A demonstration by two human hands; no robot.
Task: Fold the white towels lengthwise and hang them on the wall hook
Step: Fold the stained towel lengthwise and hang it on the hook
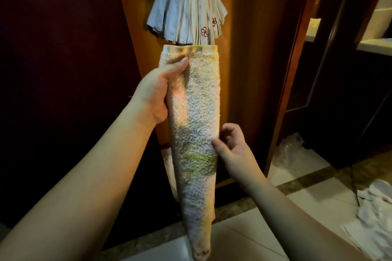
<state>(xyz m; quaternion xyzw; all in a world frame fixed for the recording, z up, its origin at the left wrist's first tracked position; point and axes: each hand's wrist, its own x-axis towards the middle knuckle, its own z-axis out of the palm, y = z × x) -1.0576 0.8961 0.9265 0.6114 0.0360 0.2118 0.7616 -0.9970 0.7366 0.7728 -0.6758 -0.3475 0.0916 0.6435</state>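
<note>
Tiled floor and dark wood wall panel. Right hand pinches the folded white towel at mid-length; left hand grasps its upper edge. Beyond, hung towels drape overhead.

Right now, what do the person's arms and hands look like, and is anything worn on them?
Both forearms are bare, with no sleeves in view. The left hand and right hand wear no gloves, and no rings, watch or bracelet can be seen. The thumbnails look short and plain.
</note>
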